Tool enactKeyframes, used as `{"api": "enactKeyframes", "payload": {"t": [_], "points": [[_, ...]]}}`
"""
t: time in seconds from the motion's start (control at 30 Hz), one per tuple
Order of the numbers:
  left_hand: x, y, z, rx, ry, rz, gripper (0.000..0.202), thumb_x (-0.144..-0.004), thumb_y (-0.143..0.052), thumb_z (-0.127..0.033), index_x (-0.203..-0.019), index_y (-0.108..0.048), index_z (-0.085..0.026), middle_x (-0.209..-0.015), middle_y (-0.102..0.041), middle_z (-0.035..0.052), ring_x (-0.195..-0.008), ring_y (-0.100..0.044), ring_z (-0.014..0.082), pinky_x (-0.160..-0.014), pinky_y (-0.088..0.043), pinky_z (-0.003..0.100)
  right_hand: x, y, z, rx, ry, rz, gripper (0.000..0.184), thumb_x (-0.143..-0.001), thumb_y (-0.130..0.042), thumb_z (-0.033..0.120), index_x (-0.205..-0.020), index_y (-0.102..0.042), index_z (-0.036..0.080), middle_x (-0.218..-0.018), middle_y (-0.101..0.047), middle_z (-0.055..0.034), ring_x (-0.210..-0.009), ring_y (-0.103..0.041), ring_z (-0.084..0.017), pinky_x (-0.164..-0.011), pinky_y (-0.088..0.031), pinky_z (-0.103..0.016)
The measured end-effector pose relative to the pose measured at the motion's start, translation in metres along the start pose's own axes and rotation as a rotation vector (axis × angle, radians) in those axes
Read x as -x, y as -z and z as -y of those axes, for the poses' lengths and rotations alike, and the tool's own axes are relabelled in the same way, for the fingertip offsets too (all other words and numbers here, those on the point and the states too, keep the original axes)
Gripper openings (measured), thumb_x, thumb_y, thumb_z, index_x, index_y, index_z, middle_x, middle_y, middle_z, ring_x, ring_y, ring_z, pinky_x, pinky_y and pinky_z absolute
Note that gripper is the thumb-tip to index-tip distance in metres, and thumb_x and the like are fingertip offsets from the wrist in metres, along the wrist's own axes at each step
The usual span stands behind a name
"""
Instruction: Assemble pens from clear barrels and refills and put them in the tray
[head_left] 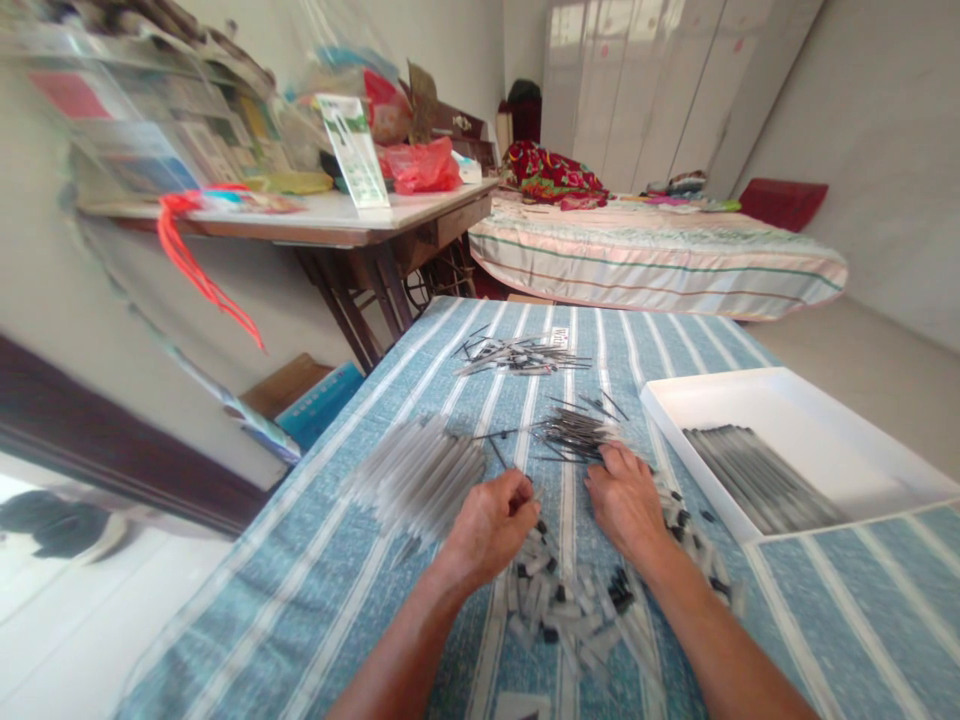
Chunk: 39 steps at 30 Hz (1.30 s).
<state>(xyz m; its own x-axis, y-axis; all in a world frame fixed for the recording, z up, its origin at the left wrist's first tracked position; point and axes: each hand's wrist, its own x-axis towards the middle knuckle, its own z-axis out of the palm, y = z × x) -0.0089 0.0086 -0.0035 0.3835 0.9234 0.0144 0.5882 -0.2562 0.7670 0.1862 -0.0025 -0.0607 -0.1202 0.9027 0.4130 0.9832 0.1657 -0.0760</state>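
Observation:
My left hand point(491, 525) is closed, thumb and fingers pinched together. A thin black rod point(499, 453) sticks out from its fingertips toward the upper left. My right hand point(628, 500) rests at the near edge of a pile of thin dark rods point(574, 432), its fingers bent and a little apart, with nothing clearly gripped. Left of my left hand lies a row of pale translucent tubes point(424, 470), blurred. Between and below my forearms are loose short clear pieces with black parts point(562, 605); more such pieces point(694, 545) lie along my right forearm.
A white open box point(840, 430) at the right holds a row of dark grey sticks point(761, 478). Farther back lies a heap of thin clear and black pieces point(521, 355). Everything stands on a blue striped cloth point(315, 600). Beyond are a cluttered desk point(450, 205) and a bed point(660, 255).

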Motion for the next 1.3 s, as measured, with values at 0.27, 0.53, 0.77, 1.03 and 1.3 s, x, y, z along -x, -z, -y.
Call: {"api": "enactKeyframes", "payload": {"t": [0.27,0.53,0.77,1.03,1.3], "points": [[-0.002,0.005,0.002,-0.047,0.030,-0.036,0.011,-0.073,-0.049,-0.024,-0.064,-0.051,-0.018,-0.053,-0.043,-0.0053,-0.051,-0.041,0.0103,-0.051,-0.029,0.021,0.004,-0.001,-0.002,-0.182,0.055,-0.079,0.015,-0.079,-0.047,0.012,-0.077,-0.062,0.016,-0.107,-0.057,-0.0128,-0.114,-0.042,-0.027,-0.093,-0.035,-0.042],[-0.001,0.008,0.005,-0.064,0.028,-0.062,0.011,-0.075,-0.048,-0.023,-0.066,-0.052,-0.017,-0.055,-0.047,-0.0043,-0.054,-0.045,0.0110,-0.054,-0.031,0.022,0.005,0.012,-0.017,-0.786,-0.074,-0.265,0.010,-0.082,-0.049,0.022,-0.078,-0.058,0.019,-0.096,-0.061,-0.0079,-0.096,-0.055,-0.021,-0.088,-0.042,-0.038],[-0.002,0.007,0.007,-0.065,-0.006,-0.055,0.012,-0.075,-0.048,-0.022,-0.071,-0.058,-0.016,-0.059,-0.054,-0.0026,-0.057,-0.049,0.0117,-0.055,-0.033,0.022,0.008,0.018,-0.026,-1.217,-0.444,-0.178,0.022,-0.083,-0.053,0.036,-0.090,-0.064,0.019,-0.094,-0.066,-0.0060,-0.078,-0.060,-0.019,-0.076,-0.046,-0.034],[-0.002,0.007,0.009,-0.050,-0.047,-0.077,0.015,-0.077,-0.049,-0.022,-0.076,-0.063,-0.016,-0.064,-0.061,-0.0009,-0.061,-0.055,0.0127,-0.057,-0.036,0.022,0.006,0.018,-0.030,-1.357,-0.515,-0.175,0.023,-0.079,-0.057,0.039,-0.084,-0.066,0.018,-0.091,-0.067,-0.0062,-0.078,-0.059,-0.019,-0.072,-0.047,-0.032],[-0.002,0.007,0.009,-0.072,-0.050,-0.075,0.017,-0.078,-0.048,-0.023,-0.078,-0.064,-0.016,-0.066,-0.062,-0.0002,-0.062,-0.057,0.0130,-0.058,-0.038,0.022,0.006,0.021,-0.034,-1.317,-0.556,-0.158,0.023,-0.078,-0.058,0.039,-0.080,-0.066,0.018,-0.086,-0.067,-0.0043,-0.070,-0.059,-0.017,-0.071,-0.045,-0.030]]}}
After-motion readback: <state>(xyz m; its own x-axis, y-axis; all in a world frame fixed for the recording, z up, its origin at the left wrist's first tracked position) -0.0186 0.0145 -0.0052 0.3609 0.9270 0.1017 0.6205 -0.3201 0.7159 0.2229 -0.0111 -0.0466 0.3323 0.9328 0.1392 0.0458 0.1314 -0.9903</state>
